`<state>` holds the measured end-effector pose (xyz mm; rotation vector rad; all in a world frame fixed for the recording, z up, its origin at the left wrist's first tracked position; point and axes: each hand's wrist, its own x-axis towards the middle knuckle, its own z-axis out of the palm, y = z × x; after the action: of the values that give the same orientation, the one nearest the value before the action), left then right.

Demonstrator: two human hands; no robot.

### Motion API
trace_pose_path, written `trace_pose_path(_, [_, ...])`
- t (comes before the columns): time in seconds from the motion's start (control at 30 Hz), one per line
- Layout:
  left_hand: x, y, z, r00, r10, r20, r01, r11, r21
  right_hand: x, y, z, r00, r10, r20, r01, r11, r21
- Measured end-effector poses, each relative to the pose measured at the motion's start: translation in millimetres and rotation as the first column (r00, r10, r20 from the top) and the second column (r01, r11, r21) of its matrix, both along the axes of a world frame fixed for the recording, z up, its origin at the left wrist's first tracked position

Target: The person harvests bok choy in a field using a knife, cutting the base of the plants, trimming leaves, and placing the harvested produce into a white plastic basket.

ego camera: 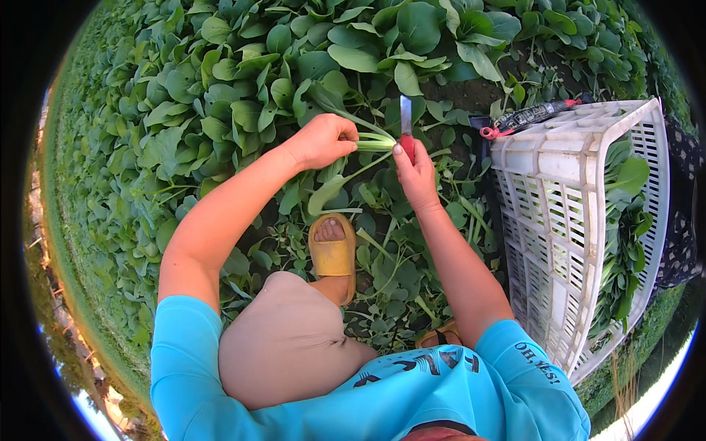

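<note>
In the head view my left hand (326,141) grips the pale green stalks of a leafy green plant (375,144) at the upper middle. Its leaves are partly hidden behind that hand, and one leaf hangs down below. My right hand (415,171) is closed around the red handle of a small knife (406,117), whose blade points up, away from me. The right thumb touches the base of the stalks, so both hands meet at the plant. Cut leaves and stems (380,242) lie on the ground below.
A white plastic crate (540,220) holding leafy greens (623,231) stands on the right, with a dark bundle with red parts (529,117) at its top. Dense leafy plants (182,110) grow ahead and left. My yellow sandal (333,253) is below the hands.
</note>
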<state>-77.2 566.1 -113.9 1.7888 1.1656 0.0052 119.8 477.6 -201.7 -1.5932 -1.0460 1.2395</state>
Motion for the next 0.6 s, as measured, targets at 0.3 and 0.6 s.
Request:
trace_pose_path(0.3, [39.2,-21.0,10.8,0.957,0.047,0.288,0.036,0.961,-0.275,29.7,-12.1,74.6,0.882,-0.050,-0.468,-0.055,0.976,-0.209])
trace_pose_path(0.6, [34.0,-27.9,-6.3,0.882,0.341,0.324,0.074,0.579,-0.812,17.7,-14.6,71.7,0.815,-0.061,-0.577,-0.173,0.924,-0.341])
